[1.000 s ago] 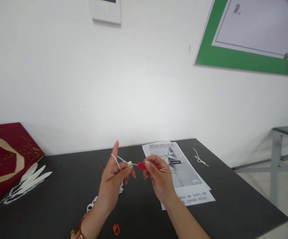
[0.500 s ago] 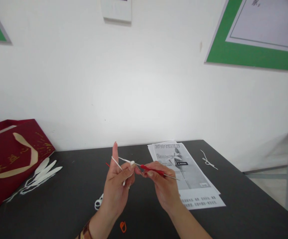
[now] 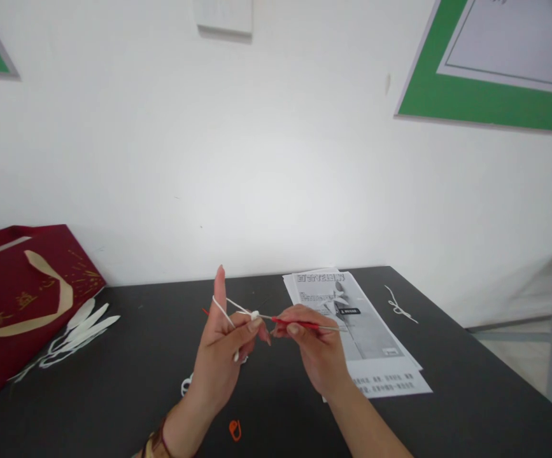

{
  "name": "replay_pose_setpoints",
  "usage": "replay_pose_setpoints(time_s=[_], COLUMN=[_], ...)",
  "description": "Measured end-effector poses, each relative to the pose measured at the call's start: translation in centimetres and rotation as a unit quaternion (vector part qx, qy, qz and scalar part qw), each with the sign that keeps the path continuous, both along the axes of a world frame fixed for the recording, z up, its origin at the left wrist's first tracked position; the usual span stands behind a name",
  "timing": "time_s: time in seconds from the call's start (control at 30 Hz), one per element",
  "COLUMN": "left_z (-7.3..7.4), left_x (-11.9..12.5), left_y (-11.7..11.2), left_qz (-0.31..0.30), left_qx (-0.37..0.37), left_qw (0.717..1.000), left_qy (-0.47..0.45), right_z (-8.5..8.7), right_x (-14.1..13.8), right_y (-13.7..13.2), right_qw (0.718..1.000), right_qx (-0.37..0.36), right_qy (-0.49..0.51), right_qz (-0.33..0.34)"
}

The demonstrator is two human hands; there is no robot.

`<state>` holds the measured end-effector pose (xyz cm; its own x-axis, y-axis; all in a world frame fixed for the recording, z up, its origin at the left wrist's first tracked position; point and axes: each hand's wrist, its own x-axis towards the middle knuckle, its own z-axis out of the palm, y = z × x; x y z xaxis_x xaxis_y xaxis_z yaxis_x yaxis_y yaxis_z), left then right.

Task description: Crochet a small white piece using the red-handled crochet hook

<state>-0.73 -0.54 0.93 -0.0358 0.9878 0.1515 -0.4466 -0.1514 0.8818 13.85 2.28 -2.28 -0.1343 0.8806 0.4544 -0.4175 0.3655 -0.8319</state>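
Probably mid-stitch: left hand [image 3: 223, 356] pinches yarn [image 3: 255, 315], right hand [image 3: 322, 353] pinches hook [image 3: 307, 325]; next move likely calls for drawing yarn through, tension steady.

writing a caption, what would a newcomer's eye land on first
Probably the red-handled crochet hook in the right hand, low centre, meeting white yarn looped round a raised finger of the left hand. Then the burgundy gift bag, far left, and the green-bordered panel, upper right.

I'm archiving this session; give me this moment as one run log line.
left hand: pinching small white yarn piece | right hand: holding red-handled metal hook | white strand: around left index finger | black table: orange plastic clip
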Motion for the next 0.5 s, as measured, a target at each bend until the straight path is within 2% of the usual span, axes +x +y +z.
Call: replay_pose_setpoints(time_s=[0.1, 0.2, 0.27, 0.33, 0.4, 0.43, 0.5], left_z=[0.2, 0.2, 0.1, 0.1, 0.1, 0.0, -0.1], left_x=[-0.4, -0.6, -0.5, -0.4, -0.4, -0.5, -0.7], left_y=[0.0, 0.0, 0.0, 0.0, 0.0, 0.0, 0.1], left_qz=[-0.053, -0.085, -0.074, -0.042, -0.013, -0.004, -0.001], left_qx=[-0.044, -0.059, -0.058, -0.045, -0.016, -0.002, 0.014], left_qw=[0.996, 0.989, 0.991, 0.996, 0.999, 1.000, 0.999], left_qy=[-0.060, -0.102, -0.097, -0.071, -0.028, -0.003, 0.042], right_z=[0.3, 0.5, 0.3, -0.1, -0.4, -0.4, -0.2], right_x=[0.1, 0.2, 0.3, 0.4, 0.6, 0.6, 0.6], right_y=[-0.3, -1.1, -1.7, -2.0, -2.2, -2.2, -2.2], right_qw=[0.999, 0.982, 0.955, 0.912, 0.876, 0.868, 0.875], right_qx=[0.031, 0.126, 0.204, 0.303, 0.359, 0.369, 0.353], right_qy=[-0.026, -0.119, -0.176, -0.232, -0.268, -0.275, -0.267], right_qz=[-0.003, -0.073, -0.125, -0.153, -0.182, -0.190, -0.195])
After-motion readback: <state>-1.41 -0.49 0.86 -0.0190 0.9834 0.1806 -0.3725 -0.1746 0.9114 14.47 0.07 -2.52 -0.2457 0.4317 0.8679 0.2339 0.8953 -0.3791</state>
